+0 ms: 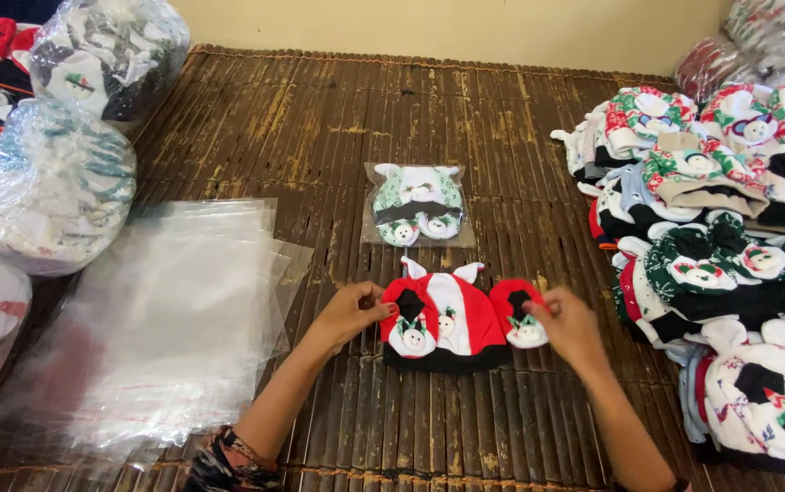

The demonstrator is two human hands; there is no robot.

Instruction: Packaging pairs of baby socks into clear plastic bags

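Dark slatted bamboo matting covers the floor where we work, with a pale wall at twelve o'clock. At the centre we have a red and white baby hat set with snowman faces lying flat on the mat; our left hand pinches the small mitten at its nine o'clock edge, fingers curled closed on the cloth, and our right hand nips the mitten at three o'clock the same way. By our judgement one set is finished: a green and white set sealed in a clear flat bag lies just beyond, at twelve o'clock. The red set is not yet bagged. A stack of empty clear plastic bags waits at nine o'clock. At three o'clock a large heap of loose hat sets remains, so most of the work seems left. Bulging clear sacks of packed goods sit at ten o'clock.
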